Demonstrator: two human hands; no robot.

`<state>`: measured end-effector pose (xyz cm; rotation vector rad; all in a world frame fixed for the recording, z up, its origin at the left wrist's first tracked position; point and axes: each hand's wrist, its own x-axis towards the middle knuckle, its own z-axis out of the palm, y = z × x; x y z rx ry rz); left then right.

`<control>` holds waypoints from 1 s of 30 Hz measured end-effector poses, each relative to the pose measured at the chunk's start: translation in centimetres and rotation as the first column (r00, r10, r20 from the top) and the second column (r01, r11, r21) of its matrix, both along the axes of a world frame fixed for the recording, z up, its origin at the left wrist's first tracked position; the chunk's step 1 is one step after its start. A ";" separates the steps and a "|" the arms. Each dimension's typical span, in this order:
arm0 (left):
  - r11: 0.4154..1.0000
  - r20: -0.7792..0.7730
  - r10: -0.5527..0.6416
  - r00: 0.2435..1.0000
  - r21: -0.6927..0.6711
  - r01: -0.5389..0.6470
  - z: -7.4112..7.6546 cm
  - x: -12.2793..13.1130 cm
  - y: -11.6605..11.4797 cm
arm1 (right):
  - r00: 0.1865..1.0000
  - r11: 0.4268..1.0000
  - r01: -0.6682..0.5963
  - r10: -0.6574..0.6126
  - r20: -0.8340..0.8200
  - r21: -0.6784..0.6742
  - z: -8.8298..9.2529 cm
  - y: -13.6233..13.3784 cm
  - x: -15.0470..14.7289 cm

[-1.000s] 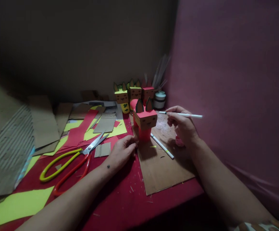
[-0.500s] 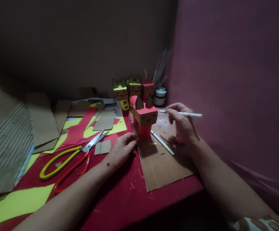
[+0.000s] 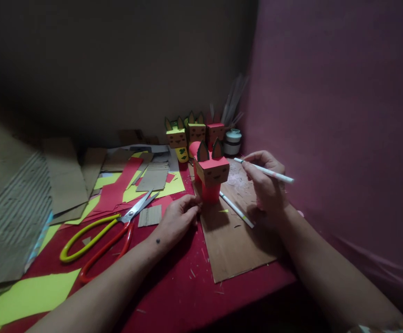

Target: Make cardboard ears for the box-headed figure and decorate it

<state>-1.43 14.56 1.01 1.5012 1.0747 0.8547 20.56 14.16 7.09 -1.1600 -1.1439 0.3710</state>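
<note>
My right hand [image 3: 269, 185] pinches a white marker pen [image 3: 272, 173] between thumb and fingers, clear of the cardboard, its tip pointing left. My left hand [image 3: 182, 215] rests on the table with loosely bent fingers, thumb a little apart. Its fingertips lie beside the lower part of a red paper-and-cardboard cat figure [image 3: 212, 166]; whether they touch it I cannot tell. The figure stands upright, with pointed ears and a face drawn on its box head. A second white marker [image 3: 236, 209] lies on the cardboard sheet [image 3: 234, 249] under the figure.
Open scissors [image 3: 128, 216] with yellow and red handles lie left of my left hand. Cardboard pieces [image 3: 154, 175], a red paper strip [image 3: 118, 185] and yellow paper [image 3: 31, 293] spread leftward. Similar cat figures [image 3: 176, 136] and a lidded jar [image 3: 232, 141] stand behind. A pink wall [image 3: 343, 115] borders the right.
The marker in my right hand has tilted, its rear end lower. My left hand stays by the figure. The whole view has shifted slightly.
</note>
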 end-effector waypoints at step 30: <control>0.693 -0.190 -0.008 0.982 0.707 0.143 0.8 0.4 -5.4 | 0.781 0.834 -0.533 0.419 -0.462 -0.143 -1.3 -6.8 -1.5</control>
